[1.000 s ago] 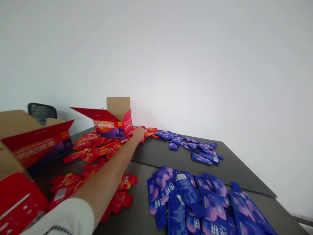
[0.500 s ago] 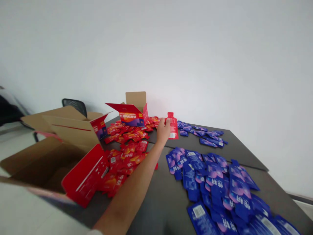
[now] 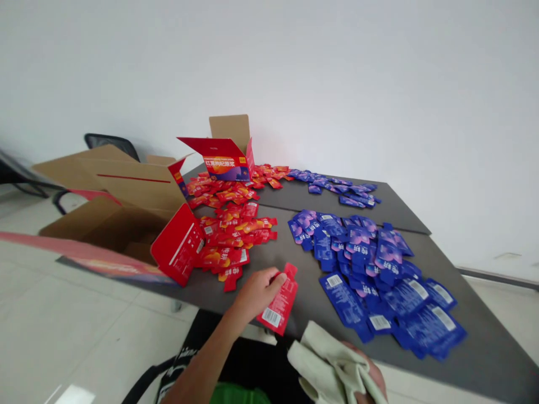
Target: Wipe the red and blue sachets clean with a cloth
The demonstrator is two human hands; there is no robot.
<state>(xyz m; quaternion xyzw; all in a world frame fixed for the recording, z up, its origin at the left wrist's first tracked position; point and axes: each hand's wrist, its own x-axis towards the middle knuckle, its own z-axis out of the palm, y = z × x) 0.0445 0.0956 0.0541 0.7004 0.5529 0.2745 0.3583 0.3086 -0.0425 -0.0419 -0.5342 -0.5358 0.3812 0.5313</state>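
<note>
My left hand (image 3: pixel 256 295) pinches a flat red sachet (image 3: pixel 280 306) by its upper side, thumb on top. Its white barcode faces up, and it hangs over the front edge of the dark table. Lower right, my right hand (image 3: pixel 374 371) is closed on a folded pale cloth (image 3: pixel 326 359) that covers most of the fingers. Beyond my left hand lies a heap of red sachets (image 3: pixel 229 238). On the right of the table spreads a pile of blue sachets (image 3: pixel 362 258), several with barcodes showing.
An open carton (image 3: pixel 174 247) with raised flaps stands at the left table edge. Another open red box (image 3: pixel 227 163) sits at the back among red sachets. More blue sachets (image 3: pixel 332 182) lie along the rear of the dark table (image 3: pixel 463 314). A chair (image 3: pixel 112 146) stands behind the cartons.
My left hand has drawn the red sachet from the far part of the table back to the front edge. My right hand with the cloth has come into view. The view has tilted down.
</note>
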